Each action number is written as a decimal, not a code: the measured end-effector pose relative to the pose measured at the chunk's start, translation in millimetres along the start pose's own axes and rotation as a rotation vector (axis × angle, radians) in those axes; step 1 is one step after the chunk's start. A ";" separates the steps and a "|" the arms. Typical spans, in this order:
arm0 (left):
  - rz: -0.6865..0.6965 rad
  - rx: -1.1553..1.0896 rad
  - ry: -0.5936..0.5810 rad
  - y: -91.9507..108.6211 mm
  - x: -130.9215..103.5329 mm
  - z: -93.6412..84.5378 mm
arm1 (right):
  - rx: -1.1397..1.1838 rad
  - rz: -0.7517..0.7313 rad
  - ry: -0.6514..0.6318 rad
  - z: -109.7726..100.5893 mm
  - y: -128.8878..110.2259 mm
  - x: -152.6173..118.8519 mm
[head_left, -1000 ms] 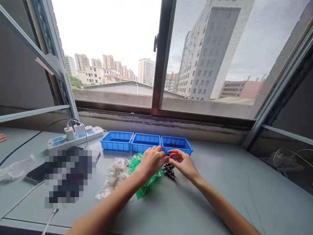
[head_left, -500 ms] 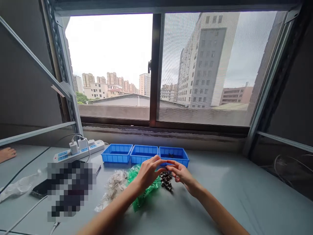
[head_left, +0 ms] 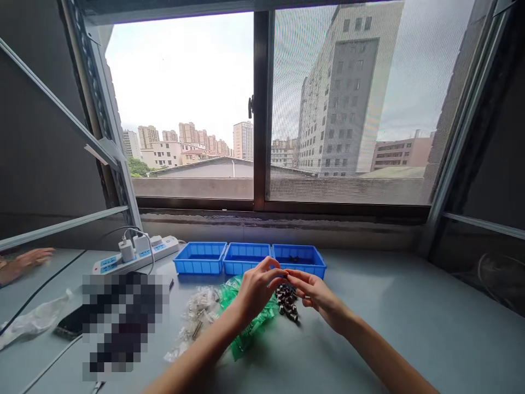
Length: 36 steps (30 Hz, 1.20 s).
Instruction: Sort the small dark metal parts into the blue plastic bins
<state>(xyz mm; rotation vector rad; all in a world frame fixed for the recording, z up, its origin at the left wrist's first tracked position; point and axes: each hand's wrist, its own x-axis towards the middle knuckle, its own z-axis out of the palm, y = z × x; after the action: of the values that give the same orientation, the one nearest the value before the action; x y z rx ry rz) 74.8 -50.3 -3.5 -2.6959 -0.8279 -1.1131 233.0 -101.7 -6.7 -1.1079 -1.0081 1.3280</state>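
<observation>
My left hand (head_left: 262,282) and my right hand (head_left: 309,289) meet at the fingertips in front of the right blue bin (head_left: 305,269). Both are closed in a pinch around a small dark piece (head_left: 286,276), mostly covered by the fingers; its kind cannot be made out. Just below them lies a pile of small dark metal fittings (head_left: 287,306). Beneath my left hand and forearm spreads a green plastic bag (head_left: 246,334). Left of it is a clear plastic bag (head_left: 199,309) with small metallic parts. A few dark pieces show inside the right bin.
Two more blue bins, the left (head_left: 200,265) and the middle (head_left: 246,266), stand in the row. A white power strip (head_left: 158,249) with plugs, a dark phone (head_left: 69,323), cables and crumpled plastic (head_left: 39,323) lie left. Another person's hand (head_left: 30,261) is at the far left edge.
My fingertips have come together in a tighter pinch. The view has shifted slightly, so bins and bags sit further right. The other person's hand reaches further into view.
</observation>
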 end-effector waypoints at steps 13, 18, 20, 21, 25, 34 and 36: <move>0.020 0.005 0.169 -0.8 -0.5 -0.1 | 0.099 0.013 0.021 4.2 -5.6 -5.9; 0.062 0.006 0.173 -0.6 -0.4 0.4 | 0.113 0.011 -0.023 4.1 -1.3 -5.0; 0.065 0.030 0.167 -0.3 -0.6 0.0 | 0.106 0.003 -0.042 3.0 1.3 -3.6; 0.065 0.044 0.161 -0.2 -0.8 0.1 | 0.104 -0.002 -0.047 2.6 2.3 -2.9; 0.054 0.077 0.114 0.3 -1.3 1.5 | 0.118 -0.007 -0.037 1.4 3.3 -0.9; -0.007 0.045 0.095 4.6 0.7 0.2 | 0.210 -0.025 0.007 2.9 3.1 0.4; -0.017 0.056 0.059 4.5 0.9 -0.2 | 0.203 -0.026 0.002 3.0 3.1 0.3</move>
<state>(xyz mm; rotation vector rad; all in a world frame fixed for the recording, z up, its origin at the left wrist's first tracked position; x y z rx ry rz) 77.6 -53.7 -2.3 -2.6031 -0.8602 -1.1490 229.5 -101.4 -9.1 -0.9399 -0.8627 1.3755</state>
